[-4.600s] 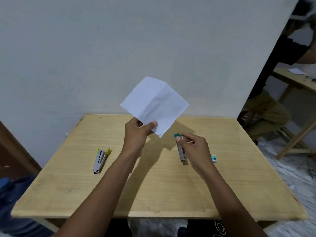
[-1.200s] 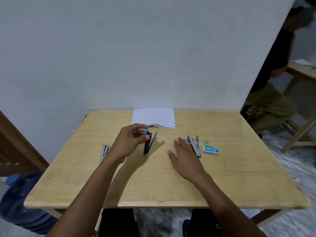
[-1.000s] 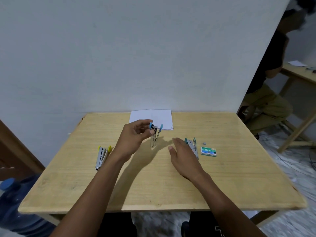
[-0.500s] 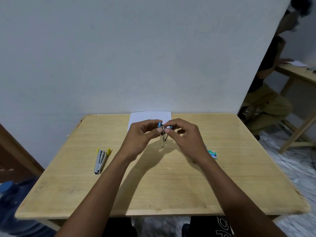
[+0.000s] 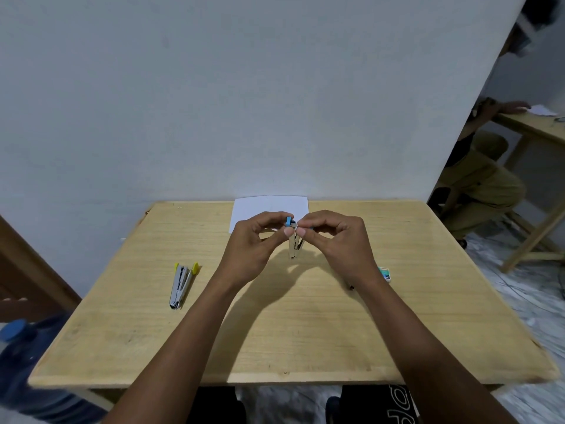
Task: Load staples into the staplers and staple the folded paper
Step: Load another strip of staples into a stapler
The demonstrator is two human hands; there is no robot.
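Note:
A small blue-tipped stapler (image 5: 294, 243) hangs nose-down above the middle of the wooden table (image 5: 290, 338). My left hand (image 5: 255, 244) and my right hand (image 5: 339, 240) both pinch its upper blue end. The folded white paper (image 5: 269, 208) lies flat at the table's far edge, just behind my hands. A yellow-tipped stapler (image 5: 181, 284) lies on the left of the table. The green staple box (image 5: 384, 274) shows to the right of my right wrist. A third stapler with green tips is almost wholly hidden behind my right hand.
A grey wall stands right behind the table. A blue water bottle (image 5: 27, 362) sits on the floor at the lower left. At the far right another person (image 5: 483, 175) crouches beside a second wooden table (image 5: 532, 130).
My left hand lifted the blue-tipped stapler off the table and turned it nose-down. My right hand left the table beside the green-tipped stapler and joined it on the blue stapler's top.

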